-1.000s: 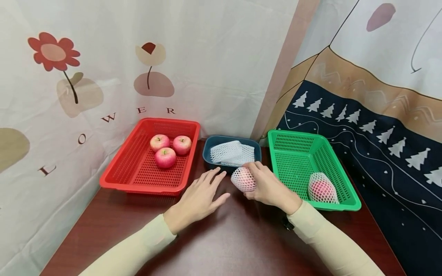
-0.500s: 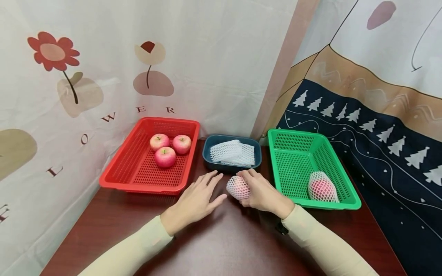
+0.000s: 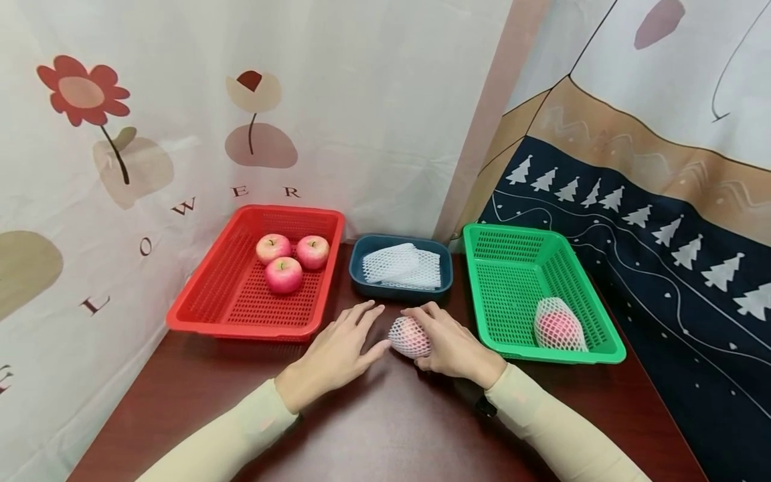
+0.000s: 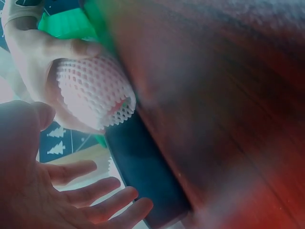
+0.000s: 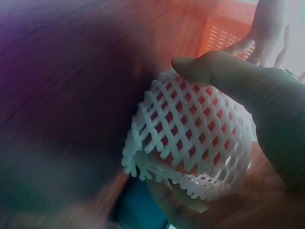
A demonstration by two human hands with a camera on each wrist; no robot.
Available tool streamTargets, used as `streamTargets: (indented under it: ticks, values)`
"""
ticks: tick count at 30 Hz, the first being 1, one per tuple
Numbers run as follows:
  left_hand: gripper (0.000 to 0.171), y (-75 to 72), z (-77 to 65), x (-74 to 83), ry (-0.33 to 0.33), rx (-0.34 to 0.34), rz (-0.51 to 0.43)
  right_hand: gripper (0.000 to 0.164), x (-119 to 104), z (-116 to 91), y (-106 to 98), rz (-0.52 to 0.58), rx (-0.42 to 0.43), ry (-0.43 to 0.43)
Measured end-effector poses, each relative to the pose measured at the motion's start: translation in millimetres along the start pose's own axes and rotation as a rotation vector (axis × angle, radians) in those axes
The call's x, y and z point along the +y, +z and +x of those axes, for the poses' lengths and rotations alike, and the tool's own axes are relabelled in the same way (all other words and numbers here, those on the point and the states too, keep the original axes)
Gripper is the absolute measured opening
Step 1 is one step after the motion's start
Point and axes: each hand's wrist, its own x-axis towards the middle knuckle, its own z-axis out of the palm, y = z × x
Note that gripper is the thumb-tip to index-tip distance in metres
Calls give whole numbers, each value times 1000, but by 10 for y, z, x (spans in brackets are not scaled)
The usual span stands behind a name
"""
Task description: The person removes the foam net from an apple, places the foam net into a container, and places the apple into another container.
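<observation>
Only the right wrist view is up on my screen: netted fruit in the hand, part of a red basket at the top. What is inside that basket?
Observer: Three bare apples sit grouped in the red basket.
Operator: Is another one already wrapped?
Observer: Yes, a second netted fruit lies in the green basket, toward its near right corner.
Operator: Any unused wrapping?
Observer: Yes, flat white foam nets lie overlapping in the blue tray.
</observation>
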Motion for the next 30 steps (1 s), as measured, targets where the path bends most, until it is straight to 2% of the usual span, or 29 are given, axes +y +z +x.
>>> streamTargets:
  ticks: [8,15,24,30]
  values:
    - [70,25,-3,-13,1,7,-21,105,11,-34,2,5,-9,-12]
    - [67,50,10,-15,-42,-12,-101,113,-6,-52,11,37,33,8]
    - [65,70,50,-16,-89,-46,-192,102,-12,-36,64,86,55,54]
    - [59,71,76,-16,-85,-30,-233,93,-11,-34,64,115,80,59]
